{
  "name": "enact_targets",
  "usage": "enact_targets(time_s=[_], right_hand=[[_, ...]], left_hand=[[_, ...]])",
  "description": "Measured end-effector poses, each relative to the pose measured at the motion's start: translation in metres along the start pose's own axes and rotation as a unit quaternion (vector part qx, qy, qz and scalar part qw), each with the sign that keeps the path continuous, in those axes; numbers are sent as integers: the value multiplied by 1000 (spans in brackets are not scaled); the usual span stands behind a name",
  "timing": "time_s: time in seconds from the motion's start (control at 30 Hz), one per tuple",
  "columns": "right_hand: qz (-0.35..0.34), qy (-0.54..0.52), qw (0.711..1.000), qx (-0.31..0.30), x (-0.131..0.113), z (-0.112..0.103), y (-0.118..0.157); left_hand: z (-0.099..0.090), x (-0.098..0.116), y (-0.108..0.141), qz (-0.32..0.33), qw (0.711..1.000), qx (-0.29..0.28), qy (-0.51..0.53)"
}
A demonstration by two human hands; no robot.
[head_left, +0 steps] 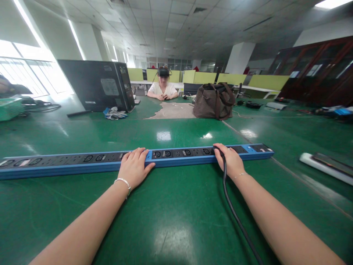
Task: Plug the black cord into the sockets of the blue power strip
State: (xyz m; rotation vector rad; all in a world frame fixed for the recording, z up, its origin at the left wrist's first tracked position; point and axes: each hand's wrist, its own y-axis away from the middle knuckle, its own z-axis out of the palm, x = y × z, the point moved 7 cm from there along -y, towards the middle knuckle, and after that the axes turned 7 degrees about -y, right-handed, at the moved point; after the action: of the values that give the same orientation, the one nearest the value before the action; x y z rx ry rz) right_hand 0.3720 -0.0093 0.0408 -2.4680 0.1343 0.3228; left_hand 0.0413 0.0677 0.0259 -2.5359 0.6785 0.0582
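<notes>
A long blue power strip point(165, 161) with a black face and rows of sockets lies across the green table. My left hand point(134, 165) is draped over its middle, fingers across the top and thumb along the front side, gripping it. Further right, my right hand point(231, 162) is closed around a black plug point(217, 148) at the sockets. From that plug a black power cord point(230, 200) runs down toward the table's near edge. My fingers partly hide the plug, so how deep it sits in the socket cannot be made out.
Beyond the strip stand a black computer case point(96, 84), crumpled gloves point(114, 113) and a brown bag point(212, 101). A person point(162, 86) sits across the table point(176, 221). A white-edged bar point(328, 167) lies at right, a green basket point(11, 109) at far left.
</notes>
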Motion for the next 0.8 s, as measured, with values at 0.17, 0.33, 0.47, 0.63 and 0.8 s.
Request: enact_targets(time_s=[0.17, 0.33, 0.47, 0.63, 0.8], right_hand=[[-2, 2, 1000, 16, -2, -1, 0], [13, -26, 997, 76, 1, 0, 0], [32, -14, 996, 86, 5, 2, 2], [56, 5, 994, 91, 7, 0, 2], [69, 6, 994, 82, 9, 0, 2]], left_hand=[[-1, 0, 0, 3, 1000, -1, -6], [0, 0, -1, 3, 1000, -2, 0], [0, 0, -2, 3, 1000, 3, 3], [0, 0, -2, 3, 1000, -1, -6], [2, -1, -2, -3, 1000, -8, -9]])
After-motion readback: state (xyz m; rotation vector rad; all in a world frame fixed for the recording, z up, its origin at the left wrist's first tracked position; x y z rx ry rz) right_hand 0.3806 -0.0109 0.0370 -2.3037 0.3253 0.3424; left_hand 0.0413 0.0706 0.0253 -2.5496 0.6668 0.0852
